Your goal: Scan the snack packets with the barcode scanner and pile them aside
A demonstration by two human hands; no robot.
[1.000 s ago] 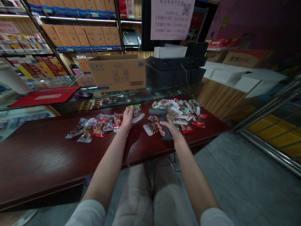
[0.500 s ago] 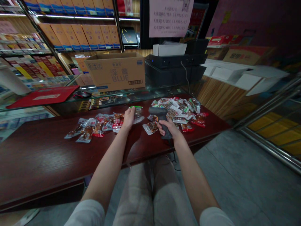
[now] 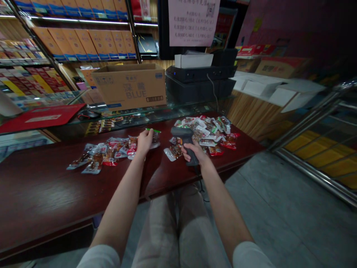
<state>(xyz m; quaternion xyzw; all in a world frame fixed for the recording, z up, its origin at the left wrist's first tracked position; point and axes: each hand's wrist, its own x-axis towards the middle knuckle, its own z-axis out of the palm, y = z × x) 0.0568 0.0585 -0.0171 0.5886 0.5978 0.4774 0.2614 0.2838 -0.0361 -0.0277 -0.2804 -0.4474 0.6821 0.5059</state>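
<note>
My left hand [image 3: 144, 142] is closed on a small snack packet [image 3: 155, 135] with a green top edge, held just above the dark red table [image 3: 50, 186]. My right hand [image 3: 192, 152] grips the handle of a black barcode scanner [image 3: 182, 134], whose head points toward the packet. A spread of snack packets [image 3: 102, 155] lies left of my left hand. A bigger pile of packets [image 3: 212, 130] lies behind and right of the scanner. One clear packet [image 3: 170, 152] rests between my hands.
A glass counter [image 3: 83, 111] behind the table carries a cardboard box [image 3: 129, 85], a red folder [image 3: 41, 115], a mouse [image 3: 85, 115] and a black machine [image 3: 200, 78]. Shelves of boxed goods fill the back left. A metal rail [image 3: 315, 163] runs at right over grey floor.
The view has shifted so everything sits further left. My left hand has lowered the green-edged packet slightly toward the table. My right hand keeps its hold on the scanner.
</note>
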